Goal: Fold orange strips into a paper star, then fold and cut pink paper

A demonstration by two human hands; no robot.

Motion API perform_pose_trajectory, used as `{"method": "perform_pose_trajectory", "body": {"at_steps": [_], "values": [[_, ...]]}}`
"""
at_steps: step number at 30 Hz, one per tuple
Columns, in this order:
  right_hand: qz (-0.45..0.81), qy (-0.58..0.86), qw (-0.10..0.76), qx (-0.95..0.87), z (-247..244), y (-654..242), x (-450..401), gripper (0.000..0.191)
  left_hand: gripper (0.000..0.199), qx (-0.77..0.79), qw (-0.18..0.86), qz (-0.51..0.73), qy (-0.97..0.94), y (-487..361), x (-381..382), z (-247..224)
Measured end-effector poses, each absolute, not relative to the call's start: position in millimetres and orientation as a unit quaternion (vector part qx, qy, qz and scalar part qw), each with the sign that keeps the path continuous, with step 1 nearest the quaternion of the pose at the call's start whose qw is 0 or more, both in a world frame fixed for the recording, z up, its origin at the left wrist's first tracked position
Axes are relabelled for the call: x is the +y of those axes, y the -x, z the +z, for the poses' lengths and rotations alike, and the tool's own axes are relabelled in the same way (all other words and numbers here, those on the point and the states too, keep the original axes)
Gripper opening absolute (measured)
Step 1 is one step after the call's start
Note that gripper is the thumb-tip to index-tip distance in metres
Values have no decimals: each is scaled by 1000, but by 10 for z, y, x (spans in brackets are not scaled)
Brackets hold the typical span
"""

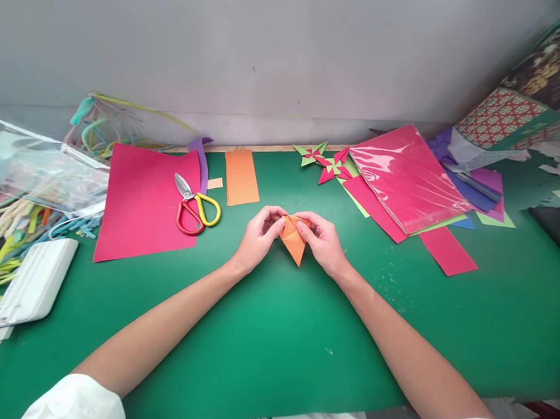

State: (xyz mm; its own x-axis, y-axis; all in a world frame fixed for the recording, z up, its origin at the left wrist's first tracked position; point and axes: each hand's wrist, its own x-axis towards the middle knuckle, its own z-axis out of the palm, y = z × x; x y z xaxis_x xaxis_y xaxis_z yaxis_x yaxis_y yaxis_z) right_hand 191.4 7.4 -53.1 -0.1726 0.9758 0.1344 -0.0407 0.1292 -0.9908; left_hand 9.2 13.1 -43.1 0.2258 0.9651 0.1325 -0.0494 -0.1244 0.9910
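A piece of folded orange paper (295,243) hangs between my two hands over the middle of the green table, its pointed end toward me. My left hand (263,232) pinches its upper left edge between thumb and fingers. On the other side, my right hand (323,239) grips the upper right part, thumb on the front face. Beyond my left hand lies a flat orange paper strip (242,177). Scissors (195,207) with one red and one yellow handle rest partly on a large red sheet (142,207).
Folded paper stars (333,170) lie at the back, beside a plastic-wrapped red paper pack (409,179) on other coloured sheets. A white power bank (36,280) with a cable sits left, near a heap of coloured strips (3,237). A patterned bag (513,116) stands back right.
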Motion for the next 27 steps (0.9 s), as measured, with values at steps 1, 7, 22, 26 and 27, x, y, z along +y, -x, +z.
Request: {"method": "perform_pose_trajectory", "body": {"at_steps": [1, 7, 22, 26, 27], "values": [[503, 417, 490, -577, -529, -1916, 70, 26, 22, 402, 525, 477, -579, -93, 131, -437], [418, 446, 457, -647, -479, -1918, 22, 26, 18, 422, 504, 467, -592, -99, 115, -450], [439, 421, 426, -670, -423, -1888, -15, 37, 22, 414, 496, 506, -572, -85, 154, -484], [459, 410, 430, -661, -455, -1886, 0, 37, 23, 416, 496, 510, -566, -82, 155, -479], [468, 406, 435, -654, -467, -1887, 8, 36, 23, 414, 498, 508, -568, -81, 153, -471]]}}
